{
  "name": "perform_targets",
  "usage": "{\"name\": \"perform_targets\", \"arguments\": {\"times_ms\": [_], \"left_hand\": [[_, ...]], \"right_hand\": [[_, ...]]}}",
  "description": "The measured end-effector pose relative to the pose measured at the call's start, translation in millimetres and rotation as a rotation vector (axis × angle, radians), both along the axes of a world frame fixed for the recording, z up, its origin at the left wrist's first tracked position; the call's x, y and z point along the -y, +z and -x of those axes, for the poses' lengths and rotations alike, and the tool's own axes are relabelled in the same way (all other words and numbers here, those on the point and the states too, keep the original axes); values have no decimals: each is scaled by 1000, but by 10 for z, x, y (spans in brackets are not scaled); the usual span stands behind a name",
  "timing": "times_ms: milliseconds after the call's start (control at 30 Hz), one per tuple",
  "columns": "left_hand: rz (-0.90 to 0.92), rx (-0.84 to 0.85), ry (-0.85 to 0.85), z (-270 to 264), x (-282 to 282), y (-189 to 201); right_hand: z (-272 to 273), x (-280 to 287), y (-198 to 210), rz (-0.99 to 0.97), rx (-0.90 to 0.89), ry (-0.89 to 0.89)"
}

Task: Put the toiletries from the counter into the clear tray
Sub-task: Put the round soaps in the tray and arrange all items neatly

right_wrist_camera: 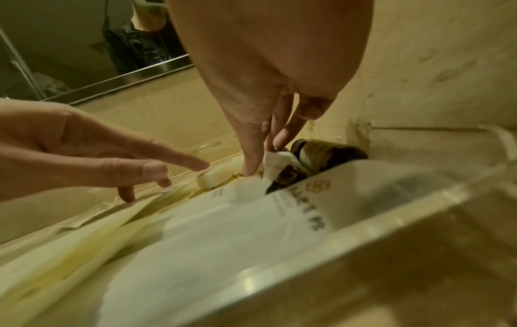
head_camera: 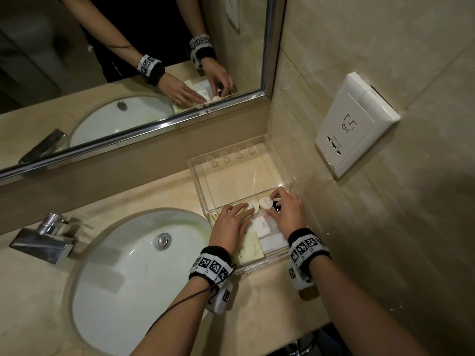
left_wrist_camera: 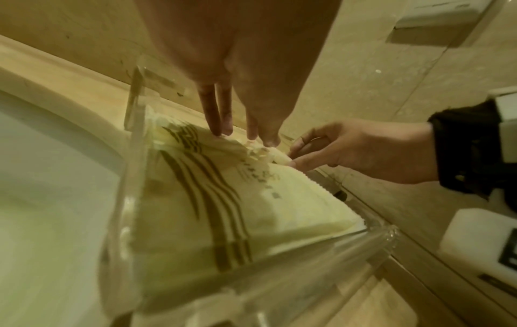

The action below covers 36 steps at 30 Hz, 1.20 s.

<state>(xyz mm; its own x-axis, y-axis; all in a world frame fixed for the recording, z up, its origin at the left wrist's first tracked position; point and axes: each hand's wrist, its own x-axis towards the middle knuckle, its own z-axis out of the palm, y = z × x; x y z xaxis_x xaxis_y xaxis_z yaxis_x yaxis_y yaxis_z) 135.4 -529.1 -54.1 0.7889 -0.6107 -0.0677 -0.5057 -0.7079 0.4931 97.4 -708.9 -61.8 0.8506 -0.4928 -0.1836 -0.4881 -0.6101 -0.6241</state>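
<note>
Clear tray (head_camera: 199, 176): sits on the counter (head_camera: 159, 191) in the far right corner, right of the sink (head_camera: 123, 265); its near half holds the toiletries, its far half is bare.
My left hand (head_camera: 229, 225): fingers straight and spread, laid flat on the pale yellow packet (head_camera: 250, 249) at the tray's left side; the fingertips (left_wrist_camera: 221, 130) reach its far edge and touch the white oval soaps (head_camera: 259, 204).
My right hand (head_camera: 289, 214): fingers bent down into the tray's right side, tips closing on the small dark bottle (right_wrist_camera: 330, 150) lying against the right wall; whether I truly grasp it I cannot tell.
White sachets (head_camera: 262, 226): flat in the tray between my two hands, near of the soaps.
Soaps: side by side across the tray's middle, just left of the dark bottle, between my fingertips.
Wall socket (head_camera: 354, 124): on the right wall, well apart from the tray.
</note>
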Motion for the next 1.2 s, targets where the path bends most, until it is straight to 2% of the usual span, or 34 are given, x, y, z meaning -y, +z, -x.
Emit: {"name": "perform_targets", "arguments": {"times_ms": [100, 200, 500, 633, 767, 900, 1067, 1200], "left_hand": [[91, -34, 53, 13, -57, 64], [73, -16, 78, 15, -159, 92], [21, -39, 111, 110, -350, 40], [30, -5, 97, 142, -275, 75], [72, -13, 34, 160, -11, 170], [70, 5, -80, 175, 419, 282], [-97, 97, -236, 223, 701, 333], [-202, 92, -266, 279, 680, 294]], "right_hand": [[69, 18, 22, 0, 58, 9], [186, 59, 38, 37, 90, -3], [330, 85, 28, 20, 47, 14], [381, 98, 57, 55, -36, 87], [391, 116, 80, 51, -41, 99], [514, 80, 116, 130, -5, -3], [739, 12, 92, 194, -41, -27], [797, 14, 94, 214, -51, -13]]}}
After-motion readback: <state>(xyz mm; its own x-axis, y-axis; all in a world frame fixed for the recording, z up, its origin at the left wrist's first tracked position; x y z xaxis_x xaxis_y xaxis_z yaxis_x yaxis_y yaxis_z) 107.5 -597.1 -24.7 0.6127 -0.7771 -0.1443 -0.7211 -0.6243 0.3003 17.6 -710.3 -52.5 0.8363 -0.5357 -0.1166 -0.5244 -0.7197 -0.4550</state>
